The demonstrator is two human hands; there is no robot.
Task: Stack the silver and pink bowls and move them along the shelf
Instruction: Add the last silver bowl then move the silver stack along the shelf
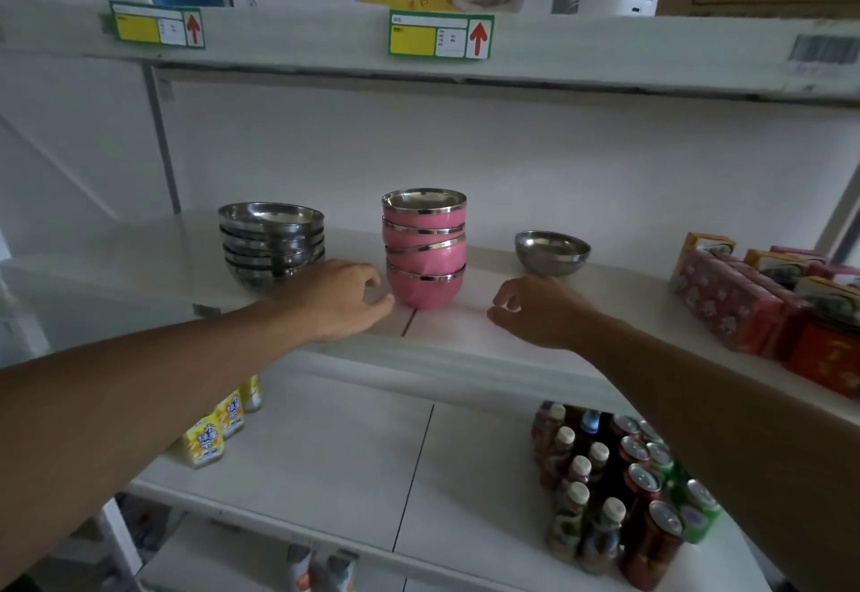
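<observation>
At centre frame, both empty, loosely curled hands, left hand point(346, 296) and right hand point(535, 310), flank the stack of smooth pink steel-rimmed bowls point(424, 247), probably light but slippery and wobbly, best held at its base.

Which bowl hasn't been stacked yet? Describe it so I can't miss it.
Look at the middle shelf. Right of the pink stack, before the red boxes, sits a single silver bowl. It alone stands unstacked.

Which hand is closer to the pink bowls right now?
Left. The left hand is at the base of the pink bowls, on their left. The right hand is off to their right, apart.
</observation>
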